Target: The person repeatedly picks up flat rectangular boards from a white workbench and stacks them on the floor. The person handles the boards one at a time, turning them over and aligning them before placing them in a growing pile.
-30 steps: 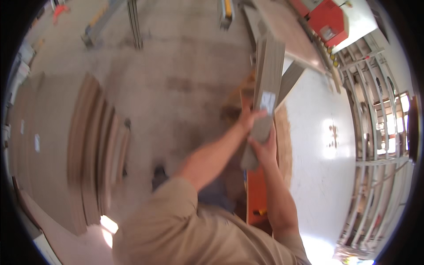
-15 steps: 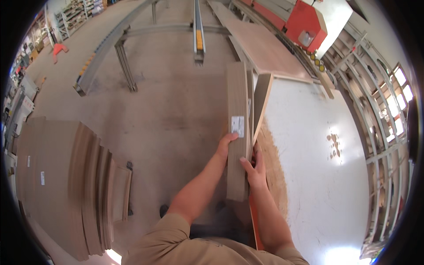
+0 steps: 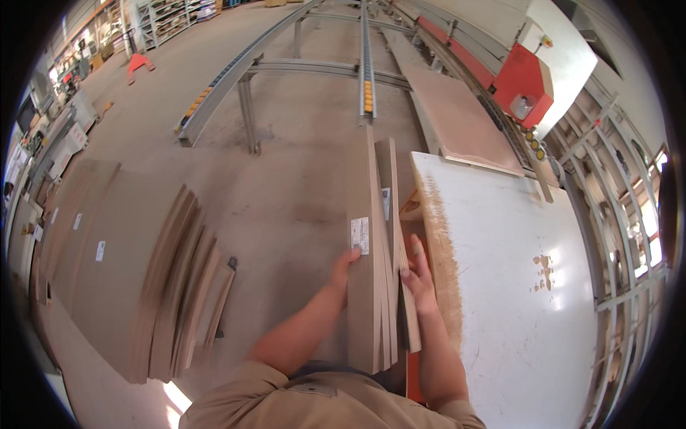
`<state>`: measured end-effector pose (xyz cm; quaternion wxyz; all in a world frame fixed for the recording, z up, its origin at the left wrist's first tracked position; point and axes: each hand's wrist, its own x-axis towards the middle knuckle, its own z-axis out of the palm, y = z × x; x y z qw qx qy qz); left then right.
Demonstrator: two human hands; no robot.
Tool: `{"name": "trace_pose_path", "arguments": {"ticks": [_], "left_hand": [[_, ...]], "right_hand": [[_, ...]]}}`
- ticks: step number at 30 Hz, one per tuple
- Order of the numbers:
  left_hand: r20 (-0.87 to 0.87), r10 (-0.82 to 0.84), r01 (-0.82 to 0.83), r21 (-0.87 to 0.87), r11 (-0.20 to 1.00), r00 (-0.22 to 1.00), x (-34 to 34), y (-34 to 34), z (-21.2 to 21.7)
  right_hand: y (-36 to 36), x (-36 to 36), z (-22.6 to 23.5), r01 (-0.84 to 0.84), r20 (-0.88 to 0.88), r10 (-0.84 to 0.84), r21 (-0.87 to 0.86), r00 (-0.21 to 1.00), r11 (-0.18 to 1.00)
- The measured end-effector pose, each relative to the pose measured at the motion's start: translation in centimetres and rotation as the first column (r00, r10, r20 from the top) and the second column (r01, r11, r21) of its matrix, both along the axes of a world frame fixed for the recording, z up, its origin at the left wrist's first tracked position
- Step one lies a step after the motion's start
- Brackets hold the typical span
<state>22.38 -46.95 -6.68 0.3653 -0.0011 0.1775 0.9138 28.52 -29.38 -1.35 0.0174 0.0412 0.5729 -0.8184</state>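
Note:
Upright in front of me is a bundle of narrow wooden boards (image 3: 363,300), with a white label on its left face. My left hand (image 3: 344,268) is closed against the bundle's left side, its thumb by the label and its other fingers hidden behind the wood. On the right side my right hand (image 3: 421,277) supports the boards, thumb on the edge of the outermost ones and fingers stretched up along them. One board on the right (image 3: 388,186) carries a second label and splays slightly away from the others.
A white table (image 3: 507,286) with a worn brown edge stands close on the right; a brown panel (image 3: 468,118) lies beyond it. Stacked large panels (image 3: 114,264) stand at left. Ahead are metal roller rails (image 3: 368,64) and a red machine housing (image 3: 524,86).
The bundle has come lower and nearer to me, and the splayed board on its right now sits closer in. My right hand has moved to the outer right side, its fingers straighter. The view has shifted.

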Motion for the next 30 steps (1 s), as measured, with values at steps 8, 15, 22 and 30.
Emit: {"name": "trace_pose_path", "arguments": {"ticks": [8, 15, 22, 30], "left_hand": [[-0.280, 0.468, -0.546, -0.440, 0.713, 0.838, 0.0, -9.2, 8.2], [-0.152, 0.423, -0.433, -0.037, 0.901, 0.893, 0.3, -17.2, 6.5], [-0.334, 0.627, -0.710, -0.313, 0.631, 0.704, 0.3, -27.1, 10.3], [-0.243, 0.699, -0.740, -0.262, 0.620, 0.672, 17.3, -44.0, 13.1]], "right_hand": [[-8.1, -0.4, 7.9, 0.188, -0.421, 0.191, 0.706, 0.887, 0.683], [-18.4, 0.2, 10.1, 0.222, -0.409, 0.339, 0.853, 0.847, 0.473], [-31.9, -1.4, 14.9, -0.017, -0.328, 0.477, 0.810, 0.815, 0.587], [-44.5, 5.8, 10.6, -0.467, -0.241, 0.613, 0.461, 0.752, 0.754]]}}
